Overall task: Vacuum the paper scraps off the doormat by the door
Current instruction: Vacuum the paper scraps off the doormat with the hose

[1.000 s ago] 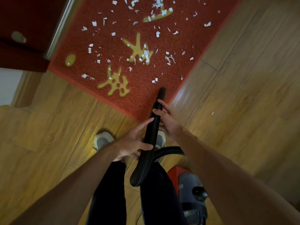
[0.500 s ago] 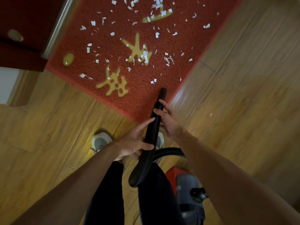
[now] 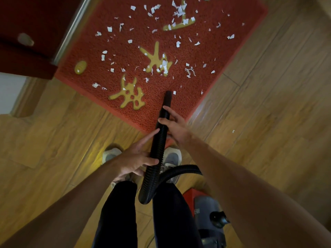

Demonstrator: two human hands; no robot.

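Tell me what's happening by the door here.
A person stands at the corner of the red doormat, holding a black vacuum hose in both hands: the right hand grips near the nozzle, the left hand holds the ribbed part lower down. The nozzle tip is over the mat's near end, beside one scrap. White paper scraps lie scattered across most of the mat, so little looks cleaned yet. The vacuum cleaner sits by the person's right leg.

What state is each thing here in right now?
Doormat: flat, littered.
Paper scraps: scattered, not yet vacuumed.
Vacuum hose: held by both hands, nozzle over the doormat.
Left hand: grips the hose.
Right hand: grips it nearer the nozzle.
Vacuum cleaner: on the floor.
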